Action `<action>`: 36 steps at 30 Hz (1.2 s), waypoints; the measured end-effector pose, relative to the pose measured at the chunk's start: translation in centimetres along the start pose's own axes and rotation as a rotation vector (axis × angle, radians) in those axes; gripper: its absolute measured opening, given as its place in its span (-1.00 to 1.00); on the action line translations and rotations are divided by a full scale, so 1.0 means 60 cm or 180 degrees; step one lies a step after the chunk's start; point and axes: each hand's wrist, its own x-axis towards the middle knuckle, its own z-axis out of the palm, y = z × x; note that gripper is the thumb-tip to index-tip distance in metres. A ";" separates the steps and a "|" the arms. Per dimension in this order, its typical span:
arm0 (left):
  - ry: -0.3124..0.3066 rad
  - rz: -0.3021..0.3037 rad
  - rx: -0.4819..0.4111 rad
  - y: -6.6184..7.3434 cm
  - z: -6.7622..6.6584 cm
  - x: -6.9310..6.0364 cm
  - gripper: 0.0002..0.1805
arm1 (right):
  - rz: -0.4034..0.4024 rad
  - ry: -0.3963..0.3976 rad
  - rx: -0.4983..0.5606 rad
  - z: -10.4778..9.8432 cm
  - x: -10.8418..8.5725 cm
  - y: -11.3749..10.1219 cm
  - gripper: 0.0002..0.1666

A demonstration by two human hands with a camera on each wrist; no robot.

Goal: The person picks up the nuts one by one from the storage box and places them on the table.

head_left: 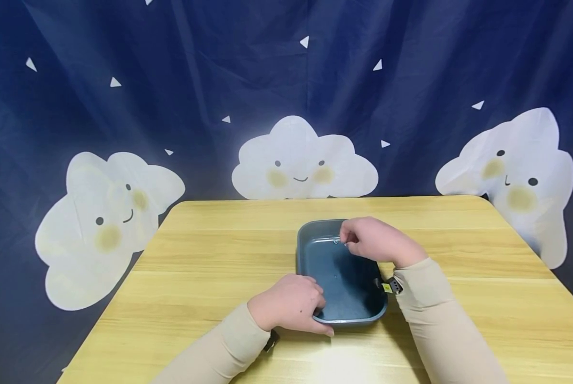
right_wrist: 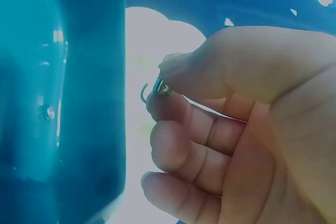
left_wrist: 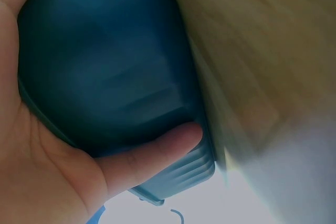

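A dark blue-green rectangular tray (head_left: 336, 290) with raised walls lies on the table. My left hand (head_left: 293, 303) grips its near left corner, fingers over the rim and thumb (left_wrist: 152, 156) along the outside wall. Above the tray's far right part, my right hand (head_left: 375, 239) pinches a small shiny metal piece (right_wrist: 159, 85) between thumb and index finger; its exact kind is too small to tell. Another tiny shiny piece (head_left: 336, 241) lies on the tray floor near the far end, below and left of the right fingertips.
The wood-grain table (head_left: 209, 266) extends on all sides of the tray. Behind it hangs a dark blue curtain (head_left: 267, 69) with white clouds and triangles. A black wrist strap with a yellow label (head_left: 387, 288) shows at the right sleeve, close to the tray's right wall.
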 end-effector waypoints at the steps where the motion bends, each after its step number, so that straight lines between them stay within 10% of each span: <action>1: 0.0005 -0.0001 -0.0005 0.000 0.000 0.000 -0.39 | -0.0009 0.0019 0.0015 -0.002 -0.002 0.001 -0.88; 36: -0.0051 -0.0035 0.0109 0.001 0.002 0.001 -0.40 | 0.0552 0.0218 -0.0122 -0.008 -0.039 0.143 -0.97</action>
